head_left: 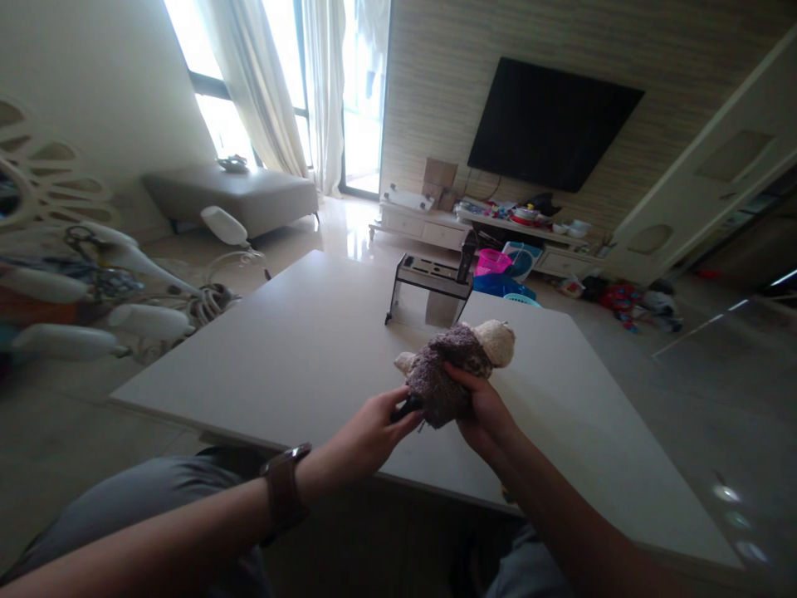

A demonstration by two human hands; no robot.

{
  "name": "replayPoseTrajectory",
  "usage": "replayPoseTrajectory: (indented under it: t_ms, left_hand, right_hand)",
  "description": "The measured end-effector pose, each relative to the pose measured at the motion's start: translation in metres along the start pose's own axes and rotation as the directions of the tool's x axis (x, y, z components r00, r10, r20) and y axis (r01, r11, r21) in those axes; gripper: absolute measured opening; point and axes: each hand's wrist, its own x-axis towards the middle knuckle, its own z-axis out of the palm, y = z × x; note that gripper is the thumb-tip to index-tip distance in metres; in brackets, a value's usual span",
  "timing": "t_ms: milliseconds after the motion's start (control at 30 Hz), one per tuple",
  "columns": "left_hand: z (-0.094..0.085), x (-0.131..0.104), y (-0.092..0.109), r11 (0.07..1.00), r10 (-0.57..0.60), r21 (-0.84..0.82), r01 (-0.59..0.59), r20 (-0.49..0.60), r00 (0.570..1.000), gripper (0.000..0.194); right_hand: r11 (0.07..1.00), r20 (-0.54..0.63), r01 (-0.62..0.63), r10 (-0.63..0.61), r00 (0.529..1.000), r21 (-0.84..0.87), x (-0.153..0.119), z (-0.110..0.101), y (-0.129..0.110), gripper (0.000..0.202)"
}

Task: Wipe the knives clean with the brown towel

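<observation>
Above the white table's near side I hold a fuzzy plush toy [445, 374] with a grey-brown body and cream ends. My right hand [482, 407] is closed round its right side, thumb on top. My left hand [389, 419] is closed on a small black object [408, 407], pressed close to the toy's lower left side. What kind of object this is I cannot make out, as the fingers hide most of it. Just beyond the toy stands a knife-block-like holder [429, 291] with clear sides, a slotted top and a black handle [466, 256] sticking up.
The white table [274, 349] spreads out on both sides of my hands. White lamp parts [149, 320] crowd the floor at the left. Behind the table are a pink basket [493, 261], a low cabinet [429, 228] and a wall-mounted television [551, 124].
</observation>
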Motion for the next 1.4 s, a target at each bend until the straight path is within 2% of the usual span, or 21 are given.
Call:
replayPoseTrajectory:
  t_ms: [1233, 1400]
  left_hand:
    - [0.0013, -0.0016, 0.0024, 1.000, -0.014, 0.017, 0.014, 0.001, 1.000, 0.038]
    - [0.0020, -0.0004, 0.0016, 1.000, -0.017, 0.025, 0.017, -0.002, 1.000, 0.043]
  right_hand:
    - [1.000, -0.015, -0.008, 0.008, 1.000, 0.010, -0.0017, 0.0015, -0.0007, 0.043]
    - [1.000, -0.004, 0.003, -0.003, 1.000, 0.004, 0.0027, -0.0027, -0.0025, 0.041]
